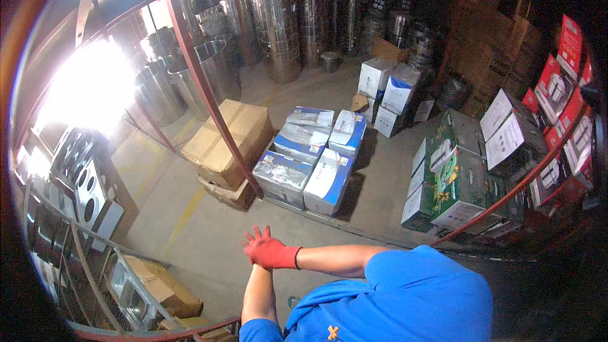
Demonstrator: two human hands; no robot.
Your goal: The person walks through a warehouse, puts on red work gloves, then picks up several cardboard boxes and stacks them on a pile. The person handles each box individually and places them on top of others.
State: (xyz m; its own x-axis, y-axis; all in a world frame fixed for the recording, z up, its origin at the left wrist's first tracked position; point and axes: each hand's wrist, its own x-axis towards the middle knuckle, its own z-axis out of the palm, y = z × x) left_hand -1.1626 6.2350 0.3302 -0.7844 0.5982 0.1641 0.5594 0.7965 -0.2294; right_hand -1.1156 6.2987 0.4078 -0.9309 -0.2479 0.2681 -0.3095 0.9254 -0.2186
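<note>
My right hand (272, 253), in a red work glove with a darker cuff, reaches across from the right over my left wrist. Short gloved fingers stand apart at its upper edge, with nothing seen between them. Below it, my bare left forearm (258, 294) comes up from the lower edge and ends beneath the glove. The left hand itself cannot be made out, since the two overlap. Both arms wear blue sleeves. Closest ahead of the hands lie a large brown carton (234, 132) and a group of blue-and-white boxes (285, 174).
A red post (206, 88) rises between the carton and boxes. Metal drums (272, 31) stack at the back. White boxes (396, 92), green boxes (459, 177) and red boxes (573, 120) stand rightward. Left are metal panels (92, 193) and a rack rail (142, 288).
</note>
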